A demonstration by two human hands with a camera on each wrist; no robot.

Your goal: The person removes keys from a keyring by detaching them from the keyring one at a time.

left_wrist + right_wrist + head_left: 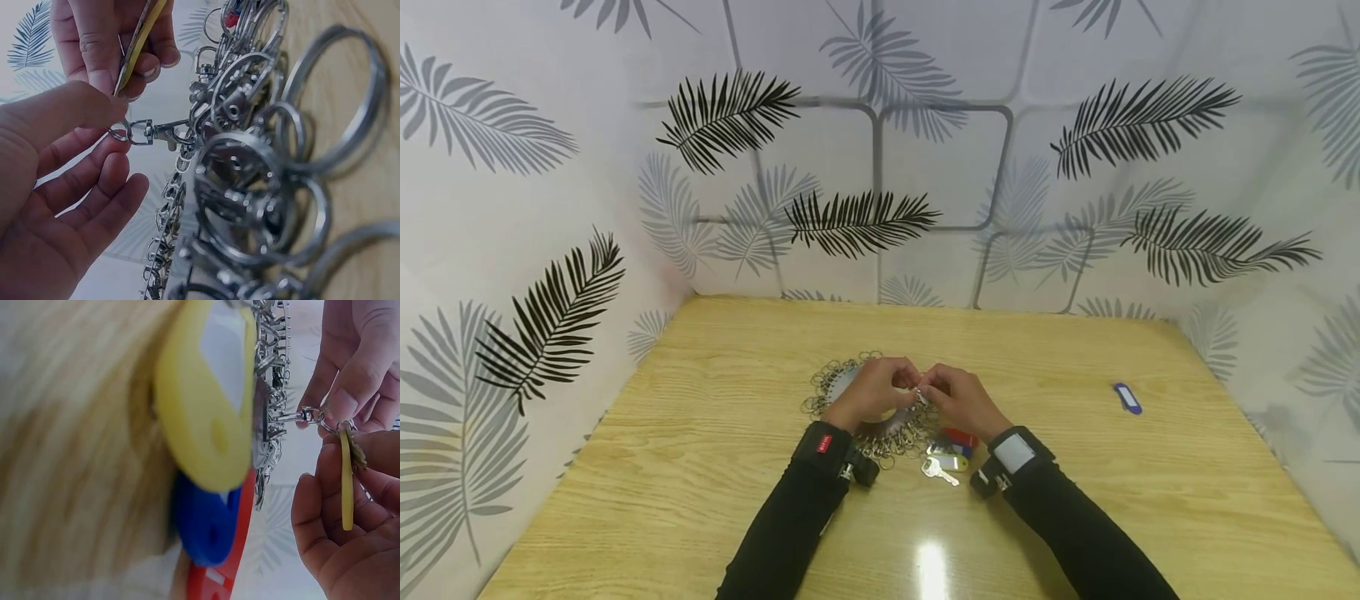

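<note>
Over a pile of metal key rings (pixel 850 400) my two hands meet. My left hand (pixel 904 385) pinches the small ring of a silver swivel clasp (pixel 147 132) between thumb and forefinger; the clasp's hook end reaches into the ring pile (pixel 262 162). My right hand (pixel 934 390) pinches a thin yellow key tag (pixel 140 44), seen edge-on (pixel 345 481), right against that small ring. The other fingers of the left hand (pixel 94 187) are loosely curled below the clasp.
Near my right wrist lie yellow (pixel 206 394), blue (pixel 203 525) and red (pixel 219 575) key tags and a silver key (pixel 938 471). A lone blue tag (pixel 1127 397) lies at the right of the wooden table (pixel 700 467). Leaf-patterned walls enclose three sides.
</note>
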